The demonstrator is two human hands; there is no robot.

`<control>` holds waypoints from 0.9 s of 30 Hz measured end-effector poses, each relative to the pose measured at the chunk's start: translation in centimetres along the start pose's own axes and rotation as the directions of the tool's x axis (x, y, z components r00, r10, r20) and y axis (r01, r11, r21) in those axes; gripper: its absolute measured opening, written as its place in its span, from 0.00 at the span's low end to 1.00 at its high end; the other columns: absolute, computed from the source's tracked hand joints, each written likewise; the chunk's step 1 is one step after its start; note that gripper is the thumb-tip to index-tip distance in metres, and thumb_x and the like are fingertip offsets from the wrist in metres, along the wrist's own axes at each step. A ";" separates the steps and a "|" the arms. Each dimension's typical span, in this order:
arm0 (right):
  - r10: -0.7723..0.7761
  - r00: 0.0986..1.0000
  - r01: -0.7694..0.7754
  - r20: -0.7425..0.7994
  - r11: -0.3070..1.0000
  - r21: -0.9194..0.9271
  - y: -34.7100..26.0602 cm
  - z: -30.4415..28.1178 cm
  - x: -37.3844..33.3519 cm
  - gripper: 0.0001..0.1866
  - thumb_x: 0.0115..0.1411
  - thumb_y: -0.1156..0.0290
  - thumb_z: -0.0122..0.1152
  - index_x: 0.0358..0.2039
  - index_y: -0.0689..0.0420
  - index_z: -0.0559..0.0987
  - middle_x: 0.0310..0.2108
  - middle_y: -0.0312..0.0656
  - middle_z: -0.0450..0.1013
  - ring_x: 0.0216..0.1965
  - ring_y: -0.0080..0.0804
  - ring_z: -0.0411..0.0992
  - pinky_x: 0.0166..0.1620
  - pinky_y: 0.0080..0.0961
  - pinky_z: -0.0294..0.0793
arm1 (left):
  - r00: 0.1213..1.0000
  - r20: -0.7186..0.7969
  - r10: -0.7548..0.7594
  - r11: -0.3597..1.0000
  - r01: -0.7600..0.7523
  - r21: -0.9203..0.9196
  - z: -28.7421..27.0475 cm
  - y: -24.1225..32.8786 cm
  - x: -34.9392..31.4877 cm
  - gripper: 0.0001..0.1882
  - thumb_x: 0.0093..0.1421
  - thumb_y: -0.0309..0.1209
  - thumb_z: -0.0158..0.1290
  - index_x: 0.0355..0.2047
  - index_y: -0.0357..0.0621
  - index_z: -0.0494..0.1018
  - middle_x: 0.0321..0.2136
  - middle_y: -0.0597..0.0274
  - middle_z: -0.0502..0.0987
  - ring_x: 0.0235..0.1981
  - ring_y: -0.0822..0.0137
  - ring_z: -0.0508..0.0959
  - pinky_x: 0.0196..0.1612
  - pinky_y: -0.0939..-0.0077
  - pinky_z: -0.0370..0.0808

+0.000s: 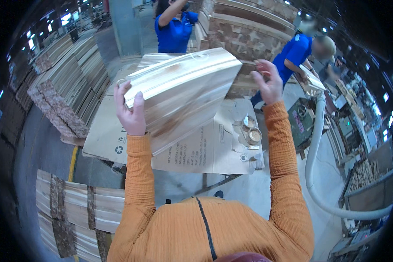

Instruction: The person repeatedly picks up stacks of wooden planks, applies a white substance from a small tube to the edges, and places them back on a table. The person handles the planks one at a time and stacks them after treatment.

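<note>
A pale wooden panel (185,98) with brown streaks is tilted up over a cardboard-covered table (205,161). At the panel's left end, my left hand (133,109) grips the edge, thumb on the near side and fingers over the far side. My right hand (270,83) is raised beyond the panel's right corner, apart from it, with its fingers spread and slightly bent. Nothing shows in it. Two small containers (253,136) with tan contents sit on the cardboard below my right hand. The panel hides part of the table.
Wood stacks stand at the left (70,91), the lower left (81,209) and behind the table (249,32). Two people in blue shirts work nearby, one beyond the table (174,32), another at the right (297,52). A pale hose (312,166) curves down the right side.
</note>
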State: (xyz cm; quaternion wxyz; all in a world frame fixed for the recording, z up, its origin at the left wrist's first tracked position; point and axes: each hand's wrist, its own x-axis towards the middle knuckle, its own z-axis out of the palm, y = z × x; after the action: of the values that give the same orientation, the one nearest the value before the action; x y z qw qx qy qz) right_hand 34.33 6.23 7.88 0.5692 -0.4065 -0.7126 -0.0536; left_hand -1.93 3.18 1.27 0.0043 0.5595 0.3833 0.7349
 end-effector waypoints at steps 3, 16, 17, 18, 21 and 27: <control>0.163 0.972 -0.157 -0.167 0.986 0.049 4.3 -7.0 -5.7 0.05 0.57 0.73 0.55 0.32 0.61 0.75 0.28 0.33 0.72 0.29 0.16 0.68 0.34 0.14 0.67 | 0.999 -0.014 -0.047 0.991 0.044 -0.127 0.8 0.4 0.2 0.17 0.53 0.29 0.50 0.44 0.38 0.68 0.46 0.54 0.68 0.49 0.60 0.66 0.55 0.67 0.58; 0.861 0.469 -0.882 -0.195 0.467 -0.060 9.4 -12.3 -37.2 0.35 0.42 0.72 0.65 0.54 0.54 0.66 0.43 0.44 0.66 0.40 0.27 0.67 0.41 0.24 0.70 | 0.993 -0.002 -0.115 0.983 0.113 -0.145 1.3 2.0 -0.4 0.18 0.57 0.30 0.44 0.46 0.34 0.66 0.46 0.54 0.67 0.48 0.64 0.67 0.51 0.72 0.63; 0.825 0.535 -0.845 -0.184 0.521 -0.121 9.6 -11.3 -37.2 0.35 0.41 0.71 0.66 0.53 0.55 0.66 0.42 0.43 0.67 0.41 0.28 0.67 0.42 0.24 0.69 | 0.992 0.003 -0.123 0.979 0.122 -0.160 1.4 2.0 -0.3 0.18 0.57 0.30 0.44 0.46 0.34 0.66 0.46 0.54 0.67 0.48 0.64 0.67 0.51 0.72 0.63; 0.783 0.600 -0.799 -0.164 0.574 -0.181 9.8 -10.3 -37.0 0.35 0.41 0.70 0.66 0.53 0.56 0.67 0.42 0.43 0.67 0.42 0.28 0.67 0.42 0.24 0.69 | 0.991 0.004 -0.131 0.976 0.129 -0.174 1.5 2.0 -0.2 0.18 0.57 0.30 0.44 0.46 0.34 0.66 0.46 0.54 0.67 0.48 0.64 0.67 0.51 0.72 0.63; 0.837 0.536 -0.831 -0.107 0.501 -0.241 9.6 -7.2 -34.5 0.32 0.41 0.69 0.67 0.50 0.57 0.69 0.41 0.43 0.67 0.42 0.30 0.68 0.42 0.24 0.69 | 0.992 -0.001 -0.129 0.978 0.127 -0.165 1.3 1.6 -0.2 0.18 0.57 0.31 0.44 0.46 0.33 0.66 0.46 0.54 0.67 0.48 0.64 0.67 0.51 0.72 0.63; 0.838 0.529 -0.833 -0.133 0.482 -0.273 10.9 -4.6 -35.5 0.23 0.44 0.70 0.65 0.42 0.61 0.73 0.34 0.40 0.69 0.32 0.28 0.70 0.35 0.24 0.71 | 0.999 -0.005 -0.040 0.991 0.039 -0.126 0.8 0.6 0.4 0.17 0.55 0.28 0.45 0.45 0.33 0.67 0.45 0.53 0.68 0.48 0.63 0.67 0.53 0.71 0.61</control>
State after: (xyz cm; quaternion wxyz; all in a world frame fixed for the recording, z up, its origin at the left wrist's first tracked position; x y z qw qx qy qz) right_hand 45.60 -7.43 -25.03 0.4471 -0.7836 -0.4131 0.1245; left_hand -1.17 3.38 2.01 0.0528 0.5478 0.3472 0.7593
